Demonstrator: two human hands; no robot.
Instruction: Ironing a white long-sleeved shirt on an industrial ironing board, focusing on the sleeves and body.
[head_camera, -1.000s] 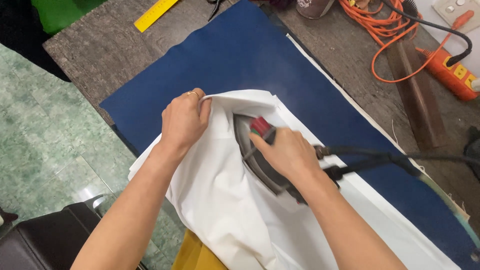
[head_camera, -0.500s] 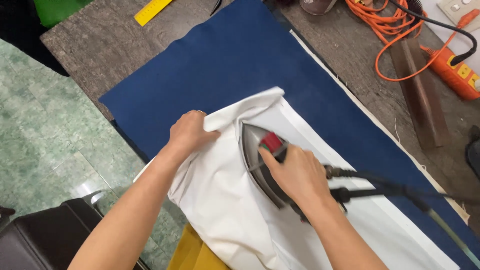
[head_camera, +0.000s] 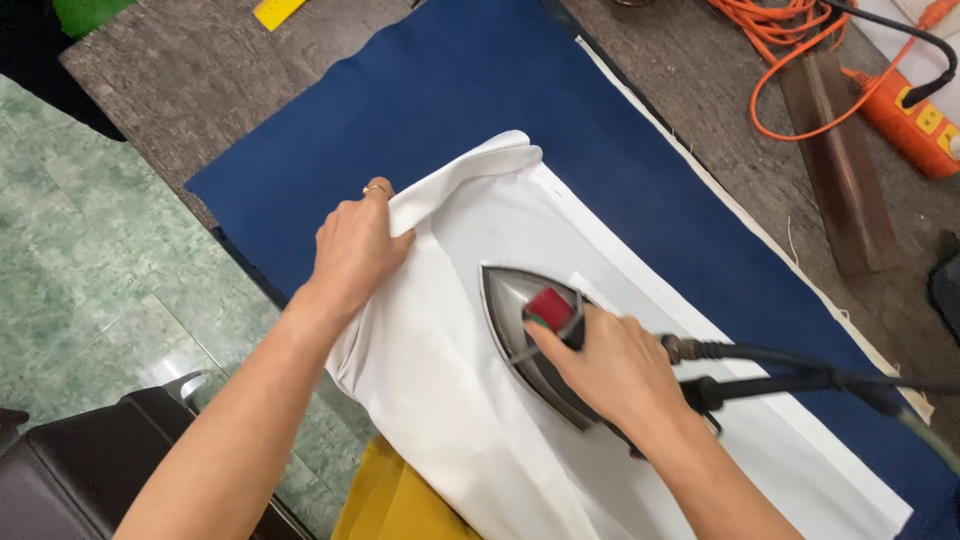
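Your right hand (head_camera: 610, 370) has its fingers wrapped around the iron (head_camera: 530, 330) on the white cloth (head_camera: 450, 400), while your left hand (head_camera: 355, 250) presses its fingers together on the cloth's folded edge.

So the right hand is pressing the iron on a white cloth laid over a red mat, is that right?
Not quite: in the head view the mat is dark blue, not red. The right hand does press the iron on the white cloth.
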